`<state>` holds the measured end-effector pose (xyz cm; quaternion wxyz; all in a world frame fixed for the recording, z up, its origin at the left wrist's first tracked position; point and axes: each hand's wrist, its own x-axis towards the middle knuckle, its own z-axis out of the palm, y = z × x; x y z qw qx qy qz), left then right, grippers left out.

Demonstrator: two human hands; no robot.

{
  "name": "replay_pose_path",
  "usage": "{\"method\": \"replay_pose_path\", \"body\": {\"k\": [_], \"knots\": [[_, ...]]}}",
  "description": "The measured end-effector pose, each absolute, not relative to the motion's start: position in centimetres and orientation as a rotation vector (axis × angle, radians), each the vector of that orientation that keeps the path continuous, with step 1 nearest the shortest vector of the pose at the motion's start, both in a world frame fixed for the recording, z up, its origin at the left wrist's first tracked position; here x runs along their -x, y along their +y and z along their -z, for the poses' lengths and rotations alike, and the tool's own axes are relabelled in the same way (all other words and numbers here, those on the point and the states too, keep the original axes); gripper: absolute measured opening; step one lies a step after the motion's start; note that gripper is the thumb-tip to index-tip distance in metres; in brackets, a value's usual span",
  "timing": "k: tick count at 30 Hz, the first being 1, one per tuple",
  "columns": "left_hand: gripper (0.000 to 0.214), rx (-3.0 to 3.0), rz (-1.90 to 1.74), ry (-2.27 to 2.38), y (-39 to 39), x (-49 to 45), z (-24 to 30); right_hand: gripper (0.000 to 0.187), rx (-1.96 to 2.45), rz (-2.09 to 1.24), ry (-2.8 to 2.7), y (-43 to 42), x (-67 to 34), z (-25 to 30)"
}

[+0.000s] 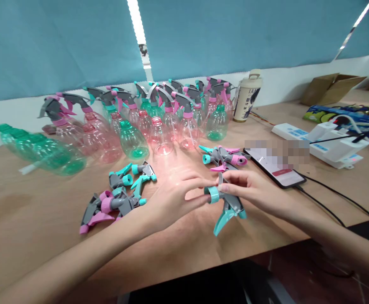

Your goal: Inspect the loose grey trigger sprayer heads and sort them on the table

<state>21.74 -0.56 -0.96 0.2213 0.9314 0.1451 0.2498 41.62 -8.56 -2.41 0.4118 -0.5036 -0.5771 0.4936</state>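
A grey and teal spray trigger head [231, 202] is held over the front of the table, its teal lever pointing down toward me. My right hand [250, 190] pinches its grey body between thumb and fingers. The fingertips of my left hand [178, 196] close on the teal screw collar [212, 194] from the left. Left of my hands lie loose teal and grey trigger heads [121, 179] and pink and grey ones [107, 207]. Another small pile of trigger heads [222, 158] rests just beyond my right hand.
Behind stand several pink and green clear bottles, some fitted with triggers [184, 103], some open-necked like the green bottle [134, 141]. Green bottles [45, 150] cluster at left. A phone [276, 166], power strip [324, 145], cream tumbler [247, 97] and cardboard box [330, 90] occupy the right.
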Motion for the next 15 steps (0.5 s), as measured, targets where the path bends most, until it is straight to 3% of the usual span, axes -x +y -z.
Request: {"method": "replay_pose_path", "body": {"k": [5,11,15], "knots": [[0.025,-2.634,-0.742,0.635,1.5,-21.8,-0.7,0.043,1.455,-0.927,-1.567,-5.6,-44.3,0.0],[0.020,-2.664,-0.746,0.936,3.0,-17.0,-2.9,0.040,1.761,-0.272,-1.890,-0.3,-48.2,0.6],[0.023,-2.686,-0.630,1.023,3.3,-12.6,-2.7,0.037,1.786,-0.106,-2.017,1.7,-48.7,2.0]]}}
